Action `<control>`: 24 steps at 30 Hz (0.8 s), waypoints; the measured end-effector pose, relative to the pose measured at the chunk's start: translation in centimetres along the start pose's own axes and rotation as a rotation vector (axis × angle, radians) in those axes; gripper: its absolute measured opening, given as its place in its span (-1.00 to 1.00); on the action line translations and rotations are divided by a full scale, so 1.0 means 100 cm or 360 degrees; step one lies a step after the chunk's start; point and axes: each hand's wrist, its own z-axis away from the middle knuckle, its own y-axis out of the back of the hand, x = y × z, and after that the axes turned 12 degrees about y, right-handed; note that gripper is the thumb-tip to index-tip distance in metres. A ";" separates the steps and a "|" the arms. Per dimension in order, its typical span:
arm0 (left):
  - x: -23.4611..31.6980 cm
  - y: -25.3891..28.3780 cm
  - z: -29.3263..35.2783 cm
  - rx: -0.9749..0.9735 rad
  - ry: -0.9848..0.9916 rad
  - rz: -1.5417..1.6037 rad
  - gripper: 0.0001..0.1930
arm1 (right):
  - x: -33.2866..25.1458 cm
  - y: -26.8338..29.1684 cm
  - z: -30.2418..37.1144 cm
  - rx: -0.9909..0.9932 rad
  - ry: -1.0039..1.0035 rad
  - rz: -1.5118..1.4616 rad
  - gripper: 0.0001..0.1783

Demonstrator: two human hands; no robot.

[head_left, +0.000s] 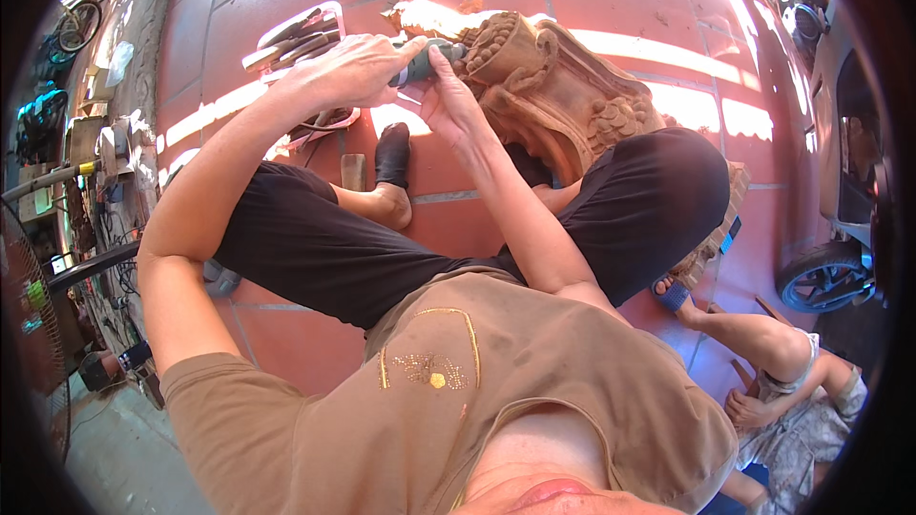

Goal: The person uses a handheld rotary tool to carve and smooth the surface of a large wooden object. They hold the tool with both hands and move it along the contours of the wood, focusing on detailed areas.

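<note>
A dark grey-green handheld power tool, shaped like a die grinder, lies across my two hands. My left hand is closed round its rear part, the index finger stretched along the top. My right hand grips it from below near the front, thumb on the body. The tool's front end is right at a brown carved wooden piece with rounded clusters and curved scrolls; whether the tip touches is too small to tell. The carving leans between my feet and my right knee.
Several chisel-like tools lie in a pinkish frame beyond my left hand. A small wood block stands beside my left foot. Another person sits at the lower right. A motorbike wheel stands at right, a fan at left.
</note>
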 end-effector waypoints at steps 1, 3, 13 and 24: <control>0.001 0.000 0.001 0.0030 -0.0014 0.0015 -0.23 | -0.001 0.000 -0.001 0.0010 0.0011 0.0008 -0.51; -0.002 -0.004 -0.003 0.0081 -0.0052 0.0038 -0.23 | -0.001 0.001 -0.001 0.0035 0.0025 0.0016 -0.50; -0.010 -0.025 -0.018 0.0191 -0.0145 -0.0017 -0.21 | 0.000 0.010 -0.001 0.0036 -0.0035 0.0022 -0.52; -0.009 -0.014 -0.010 0.0094 -0.0111 -0.0023 -0.24 | 0.002 -0.005 0.007 0.0102 -0.0022 0.0033 -0.52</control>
